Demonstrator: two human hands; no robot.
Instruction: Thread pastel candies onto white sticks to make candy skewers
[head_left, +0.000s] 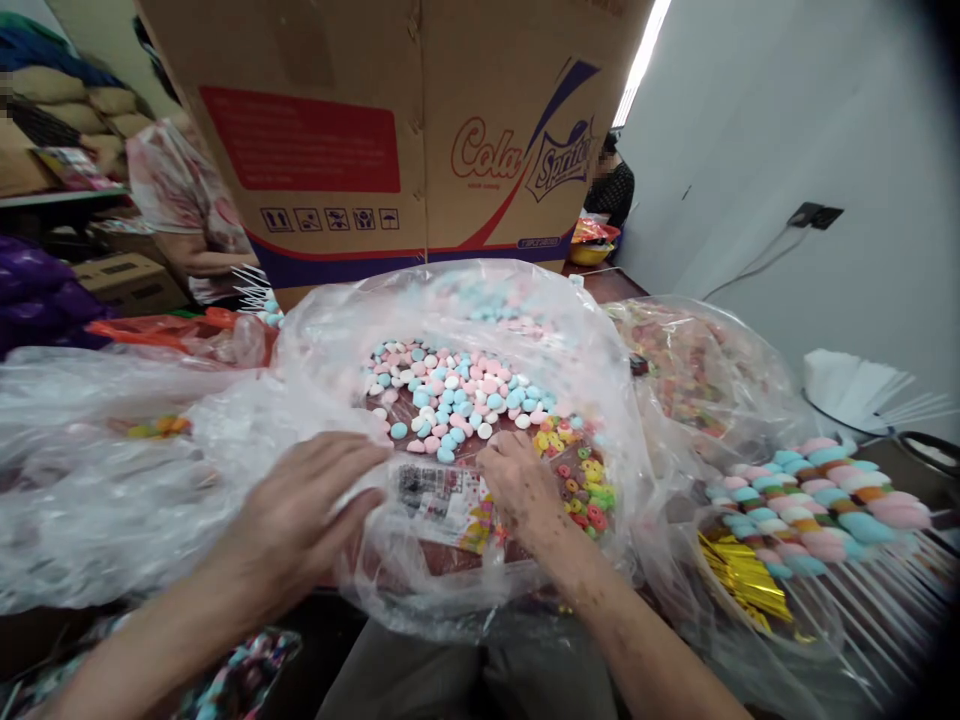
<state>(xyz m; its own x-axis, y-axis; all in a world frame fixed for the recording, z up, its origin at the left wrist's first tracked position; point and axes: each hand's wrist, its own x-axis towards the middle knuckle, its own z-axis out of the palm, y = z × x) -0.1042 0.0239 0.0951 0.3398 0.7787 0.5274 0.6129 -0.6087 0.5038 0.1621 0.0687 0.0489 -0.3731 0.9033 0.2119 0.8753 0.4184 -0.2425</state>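
Note:
A large clear plastic bag [600, 375] lies spread open in front of me, with pink, blue and white candies [450, 395] loose inside it. At its near left rim is my left hand [300, 505], fingers stretched out and thumb apart. My right hand [517, 485] reaches inside the bag, its fingers curled down at the near edge of the candies. Its fingertips are hidden, so I cannot see what they hold. Between the hands lies a flat printed packet [442, 500]. Right of my right hand are colourful ring-shaped gummies [589, 490].
A tall cardboard box [420, 150] stands behind the bag. At right are skewered candies [825, 500] on white sticks, gold twist ties [742, 580] and another candy bag [690, 360]. Crumpled plastic [135, 500] covers the left side. One person [187, 210] sits behind the box at left, another [619, 185] at right.

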